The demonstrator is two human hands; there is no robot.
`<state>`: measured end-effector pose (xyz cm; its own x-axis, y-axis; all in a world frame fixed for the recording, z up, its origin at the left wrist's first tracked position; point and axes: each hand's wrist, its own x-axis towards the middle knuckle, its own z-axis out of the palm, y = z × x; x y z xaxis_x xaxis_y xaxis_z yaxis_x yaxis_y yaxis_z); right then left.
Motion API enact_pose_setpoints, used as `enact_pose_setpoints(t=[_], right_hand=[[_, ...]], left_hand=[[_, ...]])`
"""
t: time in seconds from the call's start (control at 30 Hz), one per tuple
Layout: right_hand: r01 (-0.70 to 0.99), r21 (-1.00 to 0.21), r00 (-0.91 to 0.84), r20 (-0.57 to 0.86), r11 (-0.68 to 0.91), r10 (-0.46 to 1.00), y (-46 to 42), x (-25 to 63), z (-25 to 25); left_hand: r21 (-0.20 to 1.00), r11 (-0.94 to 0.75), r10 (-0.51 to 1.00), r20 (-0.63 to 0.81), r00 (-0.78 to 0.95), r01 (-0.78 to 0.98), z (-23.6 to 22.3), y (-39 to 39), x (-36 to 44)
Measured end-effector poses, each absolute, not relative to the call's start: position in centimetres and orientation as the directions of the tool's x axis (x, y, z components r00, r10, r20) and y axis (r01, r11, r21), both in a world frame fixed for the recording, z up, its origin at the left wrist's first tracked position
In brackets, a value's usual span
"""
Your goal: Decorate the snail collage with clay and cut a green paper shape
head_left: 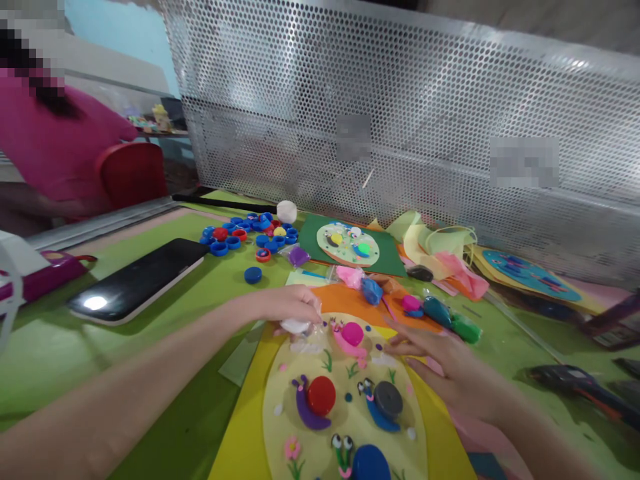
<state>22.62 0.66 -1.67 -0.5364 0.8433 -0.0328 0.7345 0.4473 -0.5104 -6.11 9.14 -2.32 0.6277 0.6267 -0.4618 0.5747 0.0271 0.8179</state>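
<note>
- So the snail picture (345, 417) is a pale yellow oval on a brighter yellow sheet (240, 433), lying on the green bench (50, 347), bottom cut off by the view.
- Going round its visible face: pink snail (353, 337) at 12, blue one with a grey cap shell (389, 399) at 3, green-stalked one with a blue cap (371, 465) at 6, purple one with a red cap (321, 396) at 9. Grass tufts, dots and a pink flower (293, 448) too.
- Left hand (293, 305) sits at its 11 o'clock, fingers curled in on a white lump in clear plastic (296, 326).
- Right hand (450, 363) is at its 2 o'clock, fingers loosely spread, nothing visible in them. Can't tell if the tips touch the oval.
- Left forearm comes in from 8 o'clock, right from 4, both palms mostly down.
</note>
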Motion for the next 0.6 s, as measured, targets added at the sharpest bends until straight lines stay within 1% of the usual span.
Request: enact_pose_setpoints(t=[0.1, 0.23, 0.3, 0.37, 0.5, 0.57, 0.6], right_hand=[[0.757, -0.49, -0.532, -0.079, 0.432, 0.843, 0.2, 22.4, -1.5], [0.76, -0.544, -0.52, -0.181, 0.355, 0.835, -0.4, 22.3, -0.7], [0.771, -0.552, -0.497, -0.207, 0.319, 0.843, -0.5, 22.5, -0.4], [0.792, -0.526, -0.474, -0.208, 0.311, 0.856, -0.5, 22.7, -0.4], [0.824, -0.441, -0.474, -0.194, 0.355, 0.859, -1.0, 22.8, -0.6], [0.825, -0.425, -0.479, -0.171, 0.374, 0.861, -1.4, 22.6, -0.6], [0.819, -0.435, -0.48, -0.166, 0.373, 0.861, -1.6, 22.6, -0.5]], left_hand=[[0.816, 0.038, 0.638, -0.464, 0.614, 0.577, -2.4, 9.1, -6.0], [0.814, 0.052, 0.656, -0.465, 0.595, 0.578, -2.6, 9.1, -5.8], [0.815, 0.057, 0.663, -0.463, 0.588, 0.577, -2.8, 9.1, -5.7], [0.815, 0.058, 0.669, -0.461, 0.583, 0.577, -2.9, 9.2, -5.7], [0.812, 0.06, 0.68, -0.458, 0.572, 0.58, -3.1, 9.2, -5.5], [0.81, 0.062, 0.687, -0.458, 0.564, 0.583, -3.0, 9.2, -5.5], [0.809, 0.063, 0.691, -0.458, 0.56, 0.584, -3.0, 9.1, -5.4]])
